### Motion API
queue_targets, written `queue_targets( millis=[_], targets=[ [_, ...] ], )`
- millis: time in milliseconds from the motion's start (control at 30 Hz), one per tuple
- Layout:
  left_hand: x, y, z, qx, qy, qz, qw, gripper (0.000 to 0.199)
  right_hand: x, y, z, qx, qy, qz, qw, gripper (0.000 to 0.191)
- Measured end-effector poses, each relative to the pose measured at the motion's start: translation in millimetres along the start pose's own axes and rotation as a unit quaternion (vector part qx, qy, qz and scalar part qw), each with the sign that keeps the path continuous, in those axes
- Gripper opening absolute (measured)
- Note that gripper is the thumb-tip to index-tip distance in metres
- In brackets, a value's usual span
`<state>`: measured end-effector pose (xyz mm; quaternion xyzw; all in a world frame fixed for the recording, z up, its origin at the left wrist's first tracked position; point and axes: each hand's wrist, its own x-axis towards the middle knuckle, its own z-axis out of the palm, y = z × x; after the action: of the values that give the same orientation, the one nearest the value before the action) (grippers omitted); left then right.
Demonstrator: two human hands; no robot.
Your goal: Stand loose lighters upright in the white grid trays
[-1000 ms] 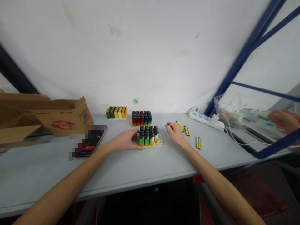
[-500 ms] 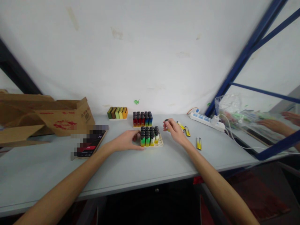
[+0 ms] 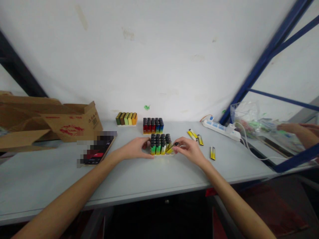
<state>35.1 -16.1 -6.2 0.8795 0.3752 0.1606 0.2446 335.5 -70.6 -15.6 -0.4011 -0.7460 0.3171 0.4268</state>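
While right hand pinches tilted yellow lighter over tray, left hand, half open, steadies green lighters.

No word or number can be read with certainty. On the left, the brown cardboard box bears a large red oval print with characters inside it, too blurred to make out. Two short runs of small red print stand above it on the same face, also illegible. Nearer the right-hand edge of the box are small dark symbols in a row over a dark barcode, its digits too small to read. The dark screen of the flat device shows a red block and faint light marks, partly pixelated and unreadable. The white power strip on the right carries blue panels without legible text.
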Motion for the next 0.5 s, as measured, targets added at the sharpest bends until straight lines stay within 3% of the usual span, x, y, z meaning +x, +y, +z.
queue_targets(
  millis=[167, 367, 433, 500],
  targets=[
    [0.1, -0.8, -0.3, 0.005, -0.002, 0.004, 1.0, 0.06, 5.0, -5.0, -0.8, -0.087, -0.032, -0.041, 0.995, 0.028],
    [1.5, -6.1, 2.4, 0.013, 0.0, 0.003, 1.0, 0.059, 25.8, -26.9, -14.1, -0.147, -0.146, -0.059, 0.977, 0.02],
    [1.7, -6.1, 2.5, 0.017, 0.003, -0.002, 1.0, 0.06, 29.1, -28.2, -9.1, -0.164, -0.143, -0.043, 0.975, 0.016],
    [1.7, -5.0, 2.3, 0.018, 0.006, -0.012, 1.0, 0.061, 27.9, -23.2, 1.2, -0.166, -0.092, -0.016, 0.982, 0.017]
  ],
)
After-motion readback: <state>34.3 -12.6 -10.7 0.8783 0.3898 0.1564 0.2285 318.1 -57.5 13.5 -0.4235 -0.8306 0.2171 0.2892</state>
